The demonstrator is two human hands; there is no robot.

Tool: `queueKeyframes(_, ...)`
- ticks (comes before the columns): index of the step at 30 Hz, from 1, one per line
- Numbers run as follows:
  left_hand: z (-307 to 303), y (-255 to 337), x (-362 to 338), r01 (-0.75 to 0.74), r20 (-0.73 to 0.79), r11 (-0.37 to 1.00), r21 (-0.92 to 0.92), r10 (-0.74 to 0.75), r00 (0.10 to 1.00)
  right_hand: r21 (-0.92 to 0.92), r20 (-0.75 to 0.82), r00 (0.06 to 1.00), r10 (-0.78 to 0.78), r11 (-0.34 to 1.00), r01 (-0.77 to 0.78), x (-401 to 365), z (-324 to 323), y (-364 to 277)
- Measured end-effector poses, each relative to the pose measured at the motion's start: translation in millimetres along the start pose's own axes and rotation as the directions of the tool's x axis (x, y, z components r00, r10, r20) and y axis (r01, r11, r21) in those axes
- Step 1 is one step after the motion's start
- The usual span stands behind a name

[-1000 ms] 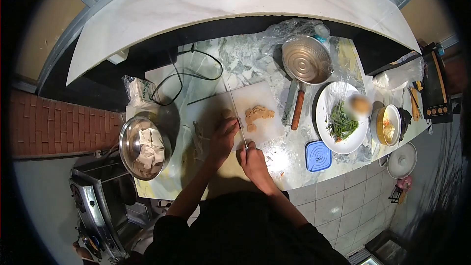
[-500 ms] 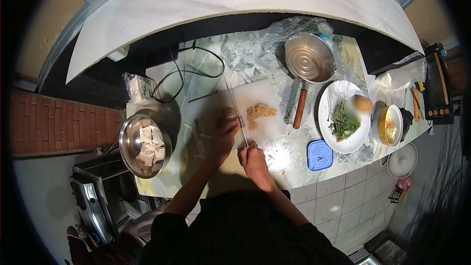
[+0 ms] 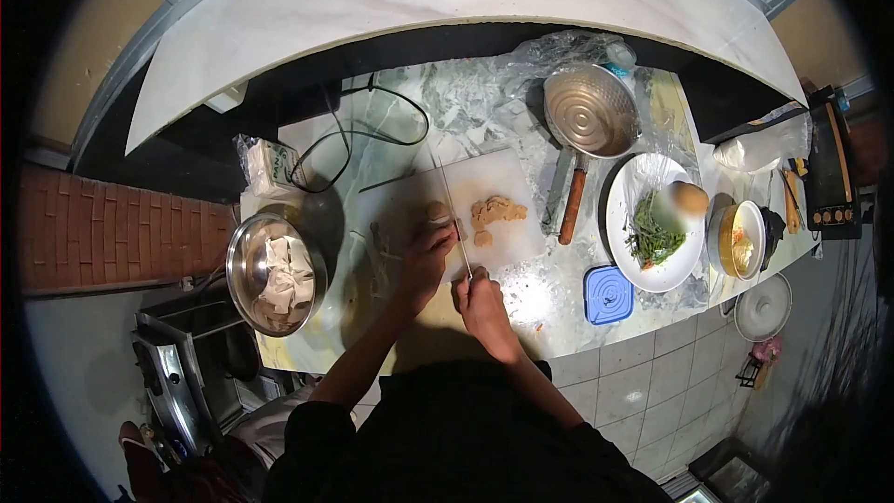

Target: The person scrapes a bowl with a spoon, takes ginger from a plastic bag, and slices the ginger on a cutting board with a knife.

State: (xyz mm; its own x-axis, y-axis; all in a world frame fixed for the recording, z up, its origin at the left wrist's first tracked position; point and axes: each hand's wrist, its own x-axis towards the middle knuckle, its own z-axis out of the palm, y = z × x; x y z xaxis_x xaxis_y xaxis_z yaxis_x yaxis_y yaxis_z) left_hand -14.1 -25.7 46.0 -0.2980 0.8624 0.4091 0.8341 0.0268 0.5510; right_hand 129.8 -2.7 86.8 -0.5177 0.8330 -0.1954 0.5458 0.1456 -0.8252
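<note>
My right hand is closed around the handle of a long knife, whose blade points away from me across a white cutting board. Left of the blade, my left hand has its fingers bent over a light-brown piece of food, pressing it to the board. The fingertips are close to the blade. Right of the knife lies a small pile of cut light-brown pieces; their exact kind cannot be made out.
At left stands a steel bowl of pale, flat, folded pieces. To the right are a saucepan, a white plate with chopped greens, a blue lid and a tub. A black cable loops behind the board.
The view has shifted very slightly. Both hands, the knife and the food keep about the same places.
</note>
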Motion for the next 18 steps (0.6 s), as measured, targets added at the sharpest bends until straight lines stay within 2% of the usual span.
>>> queueKeyframes(3, 3.9, -1.4, -3.1, 0.063, 0.032, 0.998, -0.029, -0.062, 0.998, -0.018, 0.046, 0.998, 0.045, 0.999, -0.045, 0.9, -1.4, -2.3)
queueKeyframes(8, 10.3, -9.1, -10.2, 0.087, 0.063, 0.995, -0.045, -0.084, 0.994, -0.03, 0.035, 0.999, 0.009, 1.0, -0.008, 1.8, -1.4, -0.4)
queueKeyframes(12, 13.3, -12.0, -11.8, 0.075, 0.045, 0.996, -0.048, -0.073, 0.996, -0.041, 0.017, 1.0, -0.003, 0.999, 0.004, 1.7, -1.9, -1.9)
queueKeyframes(15, 15.5, -11.9, -12.1, 0.119, 0.054, 0.99, -0.074, -0.115, 0.992, -0.023, 0.037, 0.999, 0.016, 1.0, -0.015, 2.7, -4.1, -4.5)
queueKeyframes(18, 7.6, -5.4, -5.0, 0.089, 0.021, 0.991, -0.098, -0.087, 0.996, -0.004, 0.016, 1.0, 0.011, 1.0, -0.011, 3.5, -1.3, -0.6)
